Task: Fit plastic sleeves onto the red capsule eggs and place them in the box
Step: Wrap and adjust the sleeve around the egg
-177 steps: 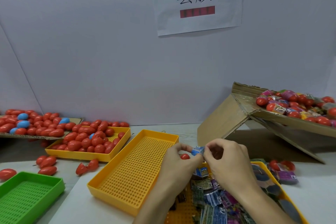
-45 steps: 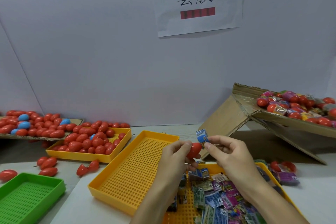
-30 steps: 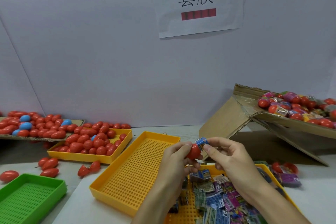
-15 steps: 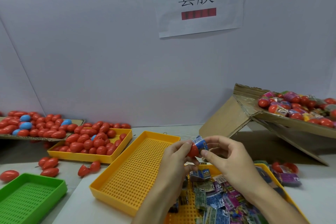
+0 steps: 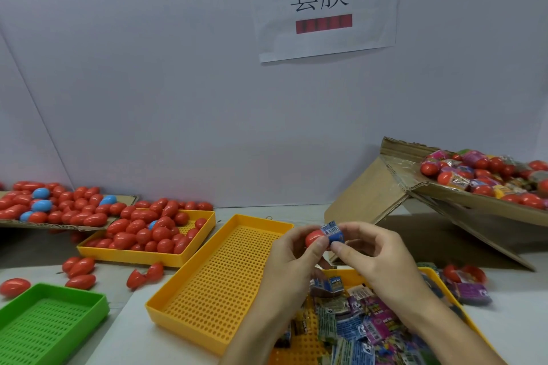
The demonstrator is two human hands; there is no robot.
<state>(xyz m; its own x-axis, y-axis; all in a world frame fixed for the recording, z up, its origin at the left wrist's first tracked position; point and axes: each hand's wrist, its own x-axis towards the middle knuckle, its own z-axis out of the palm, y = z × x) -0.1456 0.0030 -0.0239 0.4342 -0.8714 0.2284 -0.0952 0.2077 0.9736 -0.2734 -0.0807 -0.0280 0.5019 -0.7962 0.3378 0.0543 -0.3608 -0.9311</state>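
My left hand [image 5: 292, 264] pinches a red capsule egg [image 5: 313, 238] between thumb and fingers. A blue plastic sleeve [image 5: 333, 232] sits over the egg's right end, and my right hand [image 5: 375, 255] pinches that sleeve. Both hands hover above the near yellow trays. The cardboard box [image 5: 462, 201] at the right is tilted and holds several sleeved eggs [image 5: 480, 175]. A yellow tray [image 5: 474, 332] under my right forearm is full of loose flat sleeves [image 5: 353, 320].
An empty perforated yellow tray [image 5: 219, 284] lies left of my hands. Further left, a yellow tray [image 5: 204, 225] and a cardboard sheet [image 5: 118, 201] carry many red and a few blue eggs. A green tray [image 5: 50, 323] sits bottom left. Loose eggs [image 5: 80, 268] lie on the table.
The right hand brought the blue sleeve down from above the egg and slid it over the egg's right end. The hands moved closer together.
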